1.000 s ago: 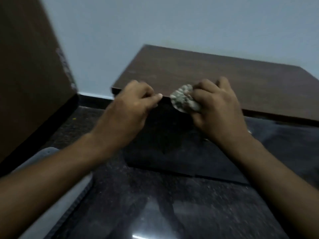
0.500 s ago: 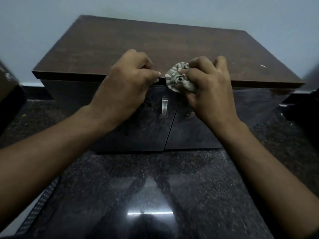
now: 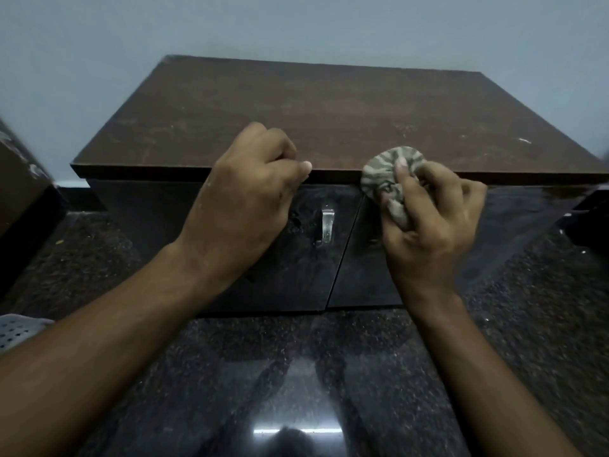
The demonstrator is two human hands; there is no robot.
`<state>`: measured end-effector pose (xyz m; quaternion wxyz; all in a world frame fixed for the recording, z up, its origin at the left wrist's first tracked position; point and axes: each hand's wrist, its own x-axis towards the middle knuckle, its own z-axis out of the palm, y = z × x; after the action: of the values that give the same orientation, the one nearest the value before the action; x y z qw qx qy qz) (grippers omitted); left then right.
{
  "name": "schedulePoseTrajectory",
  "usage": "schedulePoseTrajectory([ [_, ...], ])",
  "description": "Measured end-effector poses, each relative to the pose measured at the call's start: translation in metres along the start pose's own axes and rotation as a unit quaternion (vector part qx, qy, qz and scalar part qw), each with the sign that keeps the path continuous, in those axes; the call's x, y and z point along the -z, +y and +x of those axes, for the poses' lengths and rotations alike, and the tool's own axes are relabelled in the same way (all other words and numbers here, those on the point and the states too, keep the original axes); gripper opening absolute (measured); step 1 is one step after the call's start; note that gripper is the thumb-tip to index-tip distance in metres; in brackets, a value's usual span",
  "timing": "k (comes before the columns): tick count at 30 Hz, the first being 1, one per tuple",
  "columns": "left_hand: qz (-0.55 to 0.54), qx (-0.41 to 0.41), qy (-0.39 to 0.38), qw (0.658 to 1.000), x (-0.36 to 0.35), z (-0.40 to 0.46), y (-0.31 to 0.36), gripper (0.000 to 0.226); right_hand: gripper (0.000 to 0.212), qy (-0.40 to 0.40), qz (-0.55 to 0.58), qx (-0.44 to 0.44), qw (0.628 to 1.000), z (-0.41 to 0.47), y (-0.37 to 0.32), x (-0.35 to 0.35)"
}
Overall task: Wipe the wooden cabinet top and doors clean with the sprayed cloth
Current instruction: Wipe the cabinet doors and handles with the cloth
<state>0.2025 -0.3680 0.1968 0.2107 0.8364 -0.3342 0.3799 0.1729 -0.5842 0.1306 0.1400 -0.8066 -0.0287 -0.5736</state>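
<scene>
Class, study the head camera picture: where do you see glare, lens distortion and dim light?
Head view: a bright glare streak sits on the polished floor; wide-angle distortion makes the cabinet taper downward and stretches the forearms; light is dim, so the doors read almost black, while the cloth in the right hand stays sharp.

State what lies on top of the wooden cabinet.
The cabinet top carries only dust streaks and small pale specks. The left hand and the cloth cover parts of its front edge.
</scene>
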Motion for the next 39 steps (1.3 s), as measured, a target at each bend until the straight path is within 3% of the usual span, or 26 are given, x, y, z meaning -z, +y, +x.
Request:
schedulePoseTrajectory([
  [9,-0.003,-0.032,-0.007,0.999,0.008,-0.012,-0.009,0.023,0.038,-0.037,0.038,-0.046,0.998,-0.019,-0.037,-0.004],
  [15,-0.018,-0.03,-0.036,0.999,0.007,-0.024,-0.016,0.016,0.024,-0.07,0.042,-0.066,0.995,-0.04,-0.067,-0.018],
  [20,-0.021,-0.024,-0.049,0.998,0.014,-0.026,-0.022,0.014,0.012,-0.004,0.029,-0.071,0.997,-0.032,-0.063,-0.028],
  [29,-0.03,-0.011,-0.094,0.995,0.019,-0.032,-0.026,0.012,0.008,-0.019,-0.004,-0.141,0.99,-0.025,-0.076,-0.026],
  [34,-0.024,-0.015,-0.079,0.996,0.016,-0.031,-0.027,0.013,0.009,-0.05,0.02,-0.055,0.997,-0.028,-0.092,-0.034],
  [39,-0.017,-0.01,-0.079,0.997,0.015,-0.033,-0.028,0.012,0.008,0.008,0.038,-0.145,0.989,-0.021,-0.08,-0.03],
])
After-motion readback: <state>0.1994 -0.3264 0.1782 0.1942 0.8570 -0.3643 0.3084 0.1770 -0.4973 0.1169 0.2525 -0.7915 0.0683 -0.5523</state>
